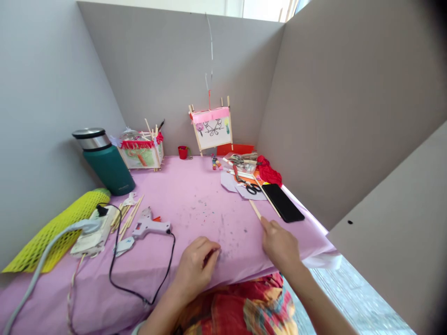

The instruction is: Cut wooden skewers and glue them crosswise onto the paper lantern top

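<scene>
My right hand (280,244) is closed around the lower end of a thin wooden stick (255,209), whose free end points forward and left over the pink tablecloth. My left hand (198,266) rests at the table's front edge with its fingers curled toward the thumb; what lies inside them, if anything, is hidden. Just beyond my right hand lie a black phone (283,203) and another wooden stick (268,197) alongside it. A pair of black-handled scissors (253,188) sits on white paper nearby. To the left of my left hand is a white glue gun (151,226) with a black cord.
On the left stand a teal flask (108,168), a power strip (92,235), yellow netting (56,239) and several loose sticks (132,215). A decorated box (141,156) and small red pot (182,152) are farther back. A stick-framed drawing (212,132) hangs before the grey partition.
</scene>
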Tool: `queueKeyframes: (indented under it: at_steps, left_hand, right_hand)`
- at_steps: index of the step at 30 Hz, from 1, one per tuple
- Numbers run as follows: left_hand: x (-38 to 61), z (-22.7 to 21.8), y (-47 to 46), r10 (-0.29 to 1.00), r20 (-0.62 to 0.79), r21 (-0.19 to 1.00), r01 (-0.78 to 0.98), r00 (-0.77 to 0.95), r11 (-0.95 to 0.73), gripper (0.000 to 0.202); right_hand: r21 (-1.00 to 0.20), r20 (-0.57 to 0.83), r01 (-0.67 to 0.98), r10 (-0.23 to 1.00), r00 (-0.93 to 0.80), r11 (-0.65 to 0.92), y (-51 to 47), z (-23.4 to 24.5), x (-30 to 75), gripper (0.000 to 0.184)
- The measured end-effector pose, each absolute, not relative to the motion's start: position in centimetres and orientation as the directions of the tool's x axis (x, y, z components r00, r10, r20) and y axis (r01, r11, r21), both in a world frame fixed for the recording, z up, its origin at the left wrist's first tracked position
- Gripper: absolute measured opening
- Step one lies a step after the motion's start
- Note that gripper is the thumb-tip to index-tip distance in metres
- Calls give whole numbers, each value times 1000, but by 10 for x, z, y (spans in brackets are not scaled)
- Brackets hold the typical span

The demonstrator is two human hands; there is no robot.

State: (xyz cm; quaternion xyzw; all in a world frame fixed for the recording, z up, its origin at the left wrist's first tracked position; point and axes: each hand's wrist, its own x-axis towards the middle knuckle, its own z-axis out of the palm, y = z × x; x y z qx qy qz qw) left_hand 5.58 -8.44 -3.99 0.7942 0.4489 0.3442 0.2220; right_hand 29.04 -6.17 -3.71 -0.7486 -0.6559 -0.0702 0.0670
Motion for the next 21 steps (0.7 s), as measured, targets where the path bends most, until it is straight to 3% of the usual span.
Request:
queueKeyframes:
  at_steps: [2,7,11,14,17,21]
  left_hand:
    - [56,-40,-84,867,350,659,564,355,-497,17]
    - [57,-39,-86,871,371,648,581,323,-492,16]
    - [55,-39,-85,866,402,660,560,299,-500,23]
    - [54,-40,-83,880,401,711,518,256,-475,26]
    - [55,-41,-83,908,365,783,461,203,-418,17]
    - [48,-34,-88,899,395,782,443,191,-438,12]
  right_hand:
    - [-10,232,990,963,136,-137,-65,-37,295,37]
    - [-14,277,985,947,-163,174,-70,-44,281,39]
    - [18,273,1000,962,-5,0,-62,-51,297,35]
    - [51,389,999,921,-16,-5,-54,-54,311,31]
    - [80,532,991,837,-130,103,-52,-53,304,31]
    - [-25,583,931,762,-282,363,-56,-44,269,30]
